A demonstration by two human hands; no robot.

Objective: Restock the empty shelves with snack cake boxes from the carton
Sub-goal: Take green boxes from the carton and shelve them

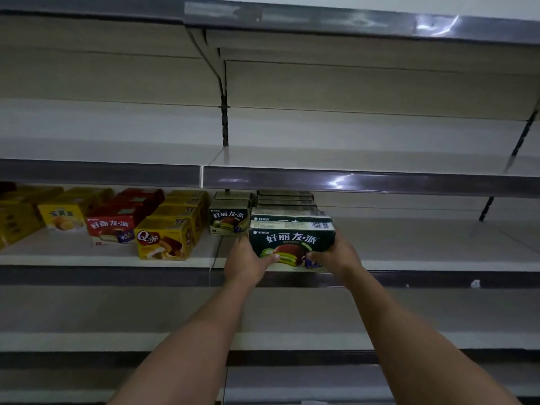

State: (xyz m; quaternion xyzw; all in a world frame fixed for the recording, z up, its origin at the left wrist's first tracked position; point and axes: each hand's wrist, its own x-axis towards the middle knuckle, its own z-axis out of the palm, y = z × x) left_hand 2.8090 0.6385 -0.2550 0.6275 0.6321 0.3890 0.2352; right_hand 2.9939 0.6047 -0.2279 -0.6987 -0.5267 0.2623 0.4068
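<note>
Your left hand (244, 260) and right hand (333, 254) clamp dark green snack cake box (292, 244) from both sides, thumbs across front face. Box sits at front edge of middle shelf (438, 266), second matching box (290, 220) directly above it.

Risk: top box looks loose, not gripped; push too fast and it slides off backward or forward.

Behind grip: stacked green boxes (286, 198); ram them and row skews.

Left of grip: smaller green box (229, 222) close; angled push likely knocks it.

Carton not in view.
</note>
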